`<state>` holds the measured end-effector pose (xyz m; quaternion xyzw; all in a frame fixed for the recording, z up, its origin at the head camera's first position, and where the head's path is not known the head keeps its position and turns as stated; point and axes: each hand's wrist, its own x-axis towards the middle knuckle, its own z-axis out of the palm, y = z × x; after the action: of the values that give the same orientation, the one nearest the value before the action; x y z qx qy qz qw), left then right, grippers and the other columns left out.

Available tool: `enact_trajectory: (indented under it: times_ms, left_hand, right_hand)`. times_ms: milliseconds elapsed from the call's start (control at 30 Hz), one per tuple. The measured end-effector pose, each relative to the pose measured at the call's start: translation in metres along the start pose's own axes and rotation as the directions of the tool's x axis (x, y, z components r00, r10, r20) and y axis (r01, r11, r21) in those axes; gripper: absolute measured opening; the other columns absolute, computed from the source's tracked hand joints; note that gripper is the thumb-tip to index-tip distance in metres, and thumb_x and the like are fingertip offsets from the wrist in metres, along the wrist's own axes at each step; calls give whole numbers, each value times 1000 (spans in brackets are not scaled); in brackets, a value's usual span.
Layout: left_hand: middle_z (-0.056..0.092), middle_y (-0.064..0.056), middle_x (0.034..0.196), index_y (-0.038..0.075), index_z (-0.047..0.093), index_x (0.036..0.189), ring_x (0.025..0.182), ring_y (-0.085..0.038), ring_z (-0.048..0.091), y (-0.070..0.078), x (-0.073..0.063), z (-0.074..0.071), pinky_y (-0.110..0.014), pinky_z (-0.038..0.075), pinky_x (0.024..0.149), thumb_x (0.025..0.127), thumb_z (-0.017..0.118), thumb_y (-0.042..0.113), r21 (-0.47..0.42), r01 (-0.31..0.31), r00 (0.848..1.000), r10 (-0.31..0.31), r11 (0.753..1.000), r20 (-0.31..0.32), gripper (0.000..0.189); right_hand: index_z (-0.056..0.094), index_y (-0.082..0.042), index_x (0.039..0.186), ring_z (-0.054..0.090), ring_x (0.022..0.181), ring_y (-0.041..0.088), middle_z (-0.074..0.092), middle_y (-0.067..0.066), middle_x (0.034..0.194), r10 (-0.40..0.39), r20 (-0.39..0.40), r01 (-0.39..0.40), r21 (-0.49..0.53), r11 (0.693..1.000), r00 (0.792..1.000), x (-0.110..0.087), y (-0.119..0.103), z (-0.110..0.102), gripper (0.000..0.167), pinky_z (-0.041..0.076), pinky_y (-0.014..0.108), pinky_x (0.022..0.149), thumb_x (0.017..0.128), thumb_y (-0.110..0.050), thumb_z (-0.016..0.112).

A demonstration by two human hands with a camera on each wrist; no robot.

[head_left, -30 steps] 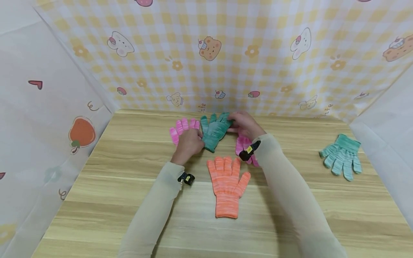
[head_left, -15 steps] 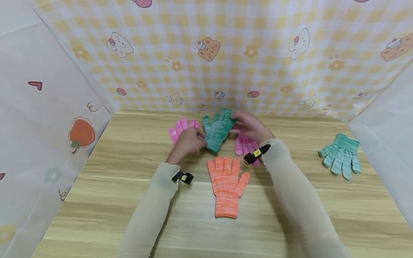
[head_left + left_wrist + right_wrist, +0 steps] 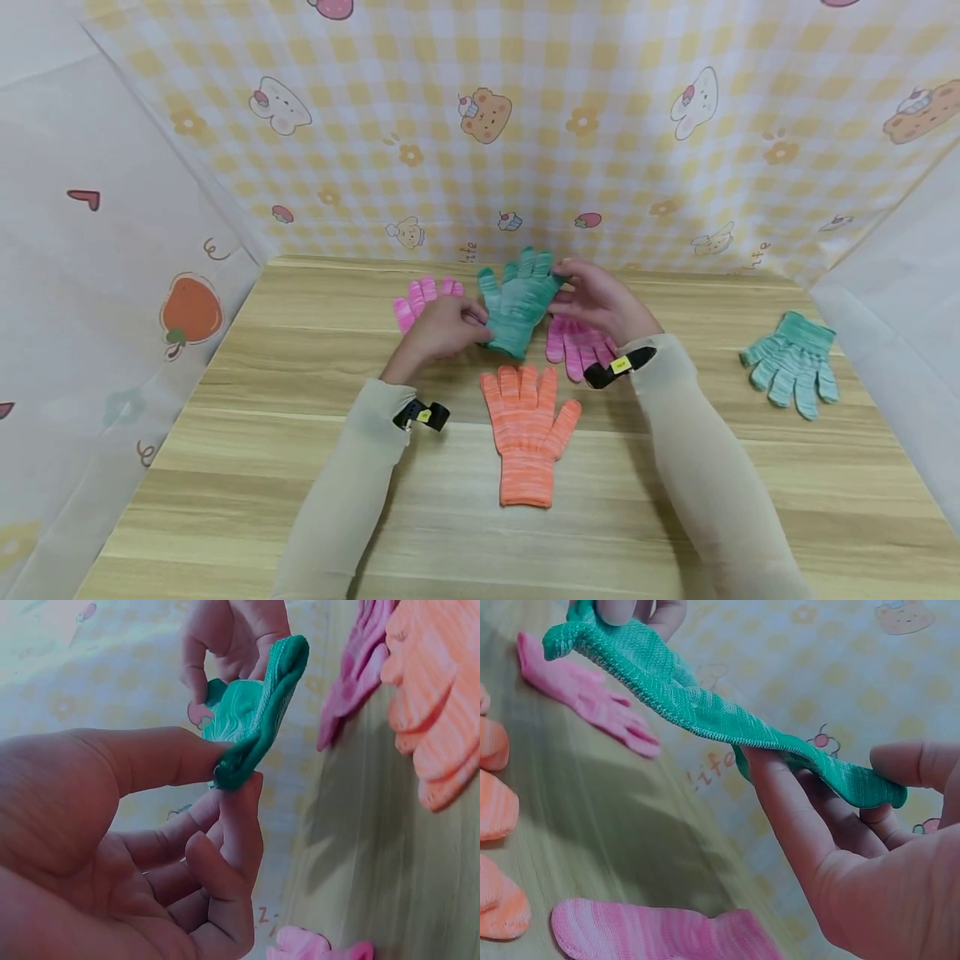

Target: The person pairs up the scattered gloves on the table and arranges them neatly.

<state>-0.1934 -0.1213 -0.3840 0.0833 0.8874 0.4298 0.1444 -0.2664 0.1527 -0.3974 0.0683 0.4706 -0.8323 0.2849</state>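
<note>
A green knit glove (image 3: pixel 519 307) is held up off the table between both hands, fingers pointing away toward the backdrop. My left hand (image 3: pixel 448 323) pinches the corner of its cuff (image 3: pixel 259 727) between thumb and fingertips. On the other side, my right hand (image 3: pixel 606 302) holds the glove's outer finger, thumb on top and fingers underneath, seen in the right wrist view. The raised glove (image 3: pixel 705 716) hangs thin and nearly edge-on there. An orange glove (image 3: pixel 527 437) lies flat below it, fingers toward the back.
One pink glove (image 3: pixel 429 292) lies partly hidden behind the left hand. Another pink glove (image 3: pixel 576 343) lies under the right hand. Toward the right edge of the wooden table (image 3: pixel 262 500) lies a second green glove (image 3: pixel 797 362). A checked cloth backdrop (image 3: pixel 585 167) stands behind.
The green glove has been lifted and shifted right. My right hand has moved right with it, showing more of the pink glove below; my left hand has followed slightly.
</note>
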Motion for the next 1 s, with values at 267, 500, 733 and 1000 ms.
enact_trajectory:
  times_ms: [267,500,733,1000]
  left_hand:
    - [77,-9,105,1,78,114,100,-22,72,10,-7,4,-34,58,85,94,82,15,-32,-52,998,53,998,39,25]
    - [77,-7,103,2,77,112,97,-21,72,21,-14,10,-35,59,87,95,81,15,-49,-86,994,89,995,69,23]
    - [76,-4,97,4,77,106,89,-17,70,31,-17,21,-32,58,82,95,83,14,-45,-111,989,115,993,96,16]
    - [77,0,94,9,77,102,88,-14,71,38,-19,33,-30,56,77,96,84,18,-7,-128,984,128,992,127,13]
  right_hand:
    - [62,-9,109,70,113,34,47,5,143,-1,43,-2,80,997,999,-15,-3,-6,8,64,47,93,114,-8,55]
    - [61,-8,114,65,111,27,57,6,124,-18,61,15,44,999,998,-30,-5,-12,13,62,42,94,117,-11,48]
    - [55,-10,108,68,102,26,59,6,119,-40,53,38,41,998,998,-42,-2,-23,12,63,43,91,117,-11,47]
    - [54,-10,106,66,98,27,59,5,108,-44,74,41,52,998,996,-56,0,-34,15,63,46,89,118,-14,47]
